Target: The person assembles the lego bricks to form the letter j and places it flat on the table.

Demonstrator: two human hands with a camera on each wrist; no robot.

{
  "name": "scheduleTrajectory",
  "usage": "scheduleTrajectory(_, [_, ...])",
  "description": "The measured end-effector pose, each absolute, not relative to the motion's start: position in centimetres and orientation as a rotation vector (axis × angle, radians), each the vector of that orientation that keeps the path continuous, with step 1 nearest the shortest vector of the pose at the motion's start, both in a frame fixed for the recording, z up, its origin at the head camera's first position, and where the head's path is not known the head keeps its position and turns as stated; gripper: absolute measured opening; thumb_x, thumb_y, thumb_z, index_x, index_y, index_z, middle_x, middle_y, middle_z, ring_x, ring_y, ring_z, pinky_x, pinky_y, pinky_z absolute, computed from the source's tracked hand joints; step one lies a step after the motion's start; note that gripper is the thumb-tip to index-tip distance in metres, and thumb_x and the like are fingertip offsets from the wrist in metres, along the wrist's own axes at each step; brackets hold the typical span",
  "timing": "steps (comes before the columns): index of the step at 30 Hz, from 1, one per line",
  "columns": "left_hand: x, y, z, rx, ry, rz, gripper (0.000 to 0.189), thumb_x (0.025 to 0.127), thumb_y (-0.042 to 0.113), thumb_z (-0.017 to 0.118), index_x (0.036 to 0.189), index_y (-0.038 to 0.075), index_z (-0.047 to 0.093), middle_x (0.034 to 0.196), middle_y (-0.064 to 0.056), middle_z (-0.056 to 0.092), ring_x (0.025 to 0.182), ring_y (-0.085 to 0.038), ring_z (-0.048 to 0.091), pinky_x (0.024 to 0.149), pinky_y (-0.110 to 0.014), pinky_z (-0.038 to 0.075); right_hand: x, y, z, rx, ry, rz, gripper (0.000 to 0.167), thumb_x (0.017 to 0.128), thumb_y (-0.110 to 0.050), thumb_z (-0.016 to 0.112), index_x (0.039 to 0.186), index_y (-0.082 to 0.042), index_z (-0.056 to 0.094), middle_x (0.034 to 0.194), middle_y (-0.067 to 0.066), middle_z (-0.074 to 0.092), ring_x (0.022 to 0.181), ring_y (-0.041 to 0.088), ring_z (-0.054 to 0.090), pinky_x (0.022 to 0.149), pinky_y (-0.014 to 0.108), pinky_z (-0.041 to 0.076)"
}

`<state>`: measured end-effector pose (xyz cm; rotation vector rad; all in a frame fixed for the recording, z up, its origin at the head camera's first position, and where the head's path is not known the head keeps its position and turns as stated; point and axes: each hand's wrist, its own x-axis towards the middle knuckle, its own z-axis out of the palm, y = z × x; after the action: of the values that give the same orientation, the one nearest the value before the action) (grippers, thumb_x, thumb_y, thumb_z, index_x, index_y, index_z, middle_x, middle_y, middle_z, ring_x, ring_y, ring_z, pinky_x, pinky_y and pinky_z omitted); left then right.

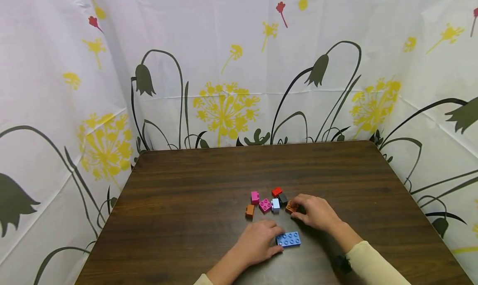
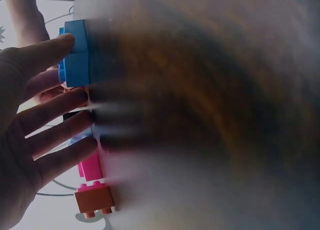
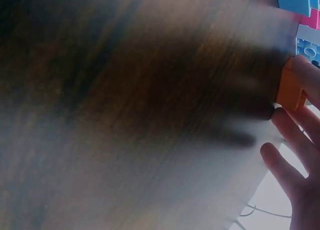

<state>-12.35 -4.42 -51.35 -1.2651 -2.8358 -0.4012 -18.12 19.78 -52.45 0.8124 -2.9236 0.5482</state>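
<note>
A long blue toy building brick (image 1: pixel 289 239), studs up, lies on the table near the front. My left hand (image 1: pixel 257 241) pinches its left end between thumb and forefinger; the other fingers are spread in the left wrist view, where the brick's side (image 2: pixel 76 65) shows. Farther right and back, my right hand (image 1: pixel 315 212) pinches an orange brick (image 1: pixel 290 208) between thumb and forefinger. The right wrist view shows this orange brick (image 3: pixel 287 88) down at the tabletop, with the remaining fingers held apart from it.
Beside the right hand's brick sit a black brick (image 1: pixel 282 200) and a light blue brick (image 1: pixel 275 205). A red brick (image 1: pixel 276 191), two pink bricks (image 1: pixel 265 205) and another orange brick (image 1: pixel 249 211) complete the loose cluster. Behind the brown table (image 1: pixel 179 193) hangs a flowered curtain (image 1: pixel 239 69).
</note>
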Motion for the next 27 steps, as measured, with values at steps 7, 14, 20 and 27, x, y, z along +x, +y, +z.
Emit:
scheduleTrajectory(7, [-12.5, -3.7, -51.8, -1.263, -2.855, -0.306, 0.041, 0.084, 0.048, 0.073, 0.119, 0.028, 0.068, 0.107, 0.011, 0.066, 0.094, -0.006, 0.058, 0.070, -0.022, 0.047, -18.0, 20.1, -52.6, 0.775, -2.941, 0.528, 0.031, 0.081, -0.035, 0.080, 0.107, -0.020, 0.069, 0.096, -0.009, 0.065, 0.083, 0.010, 0.061, 0.075, 0.039, 0.053])
scheduleTrajectory(14, [-12.9, -4.3, -51.7, -1.183, -2.872, -0.326, 0.039, 0.083, 0.044, 0.076, 0.116, 0.025, 0.069, 0.107, 0.009, 0.068, 0.096, -0.007, 0.061, 0.072, -0.025, 0.050, -18.1, 20.2, -52.4, 0.794, -2.943, 0.562, 0.028, 0.082, -0.031, 0.080, 0.105, -0.020, 0.069, 0.095, -0.010, 0.064, 0.082, 0.010, 0.061, 0.076, 0.039, 0.053])
scheduleTrajectory(20, [-13.7, -4.8, -51.6, -1.124, -2.862, -0.364, 0.037, 0.082, 0.040, 0.078, 0.112, 0.021, 0.071, 0.098, 0.008, 0.068, 0.090, -0.009, 0.062, 0.070, -0.027, 0.051, -18.1, 20.2, -51.7, 0.795, -2.975, 0.635, 0.026, 0.083, -0.026, 0.079, 0.105, -0.018, 0.068, 0.097, -0.008, 0.065, 0.087, 0.012, 0.062, 0.082, 0.042, 0.053])
scheduleTrajectory(27, [-14.0, -4.9, -51.7, -1.095, -2.839, -0.419, 0.035, 0.082, 0.037, 0.079, 0.111, 0.020, 0.072, 0.096, 0.008, 0.066, 0.088, -0.009, 0.062, 0.070, -0.027, 0.051, -17.4, 20.3, -50.6, 0.888, -2.904, 0.703, 0.022, 0.084, -0.024, 0.078, 0.102, -0.021, 0.067, 0.096, -0.011, 0.064, 0.089, 0.011, 0.064, 0.079, 0.039, 0.053])
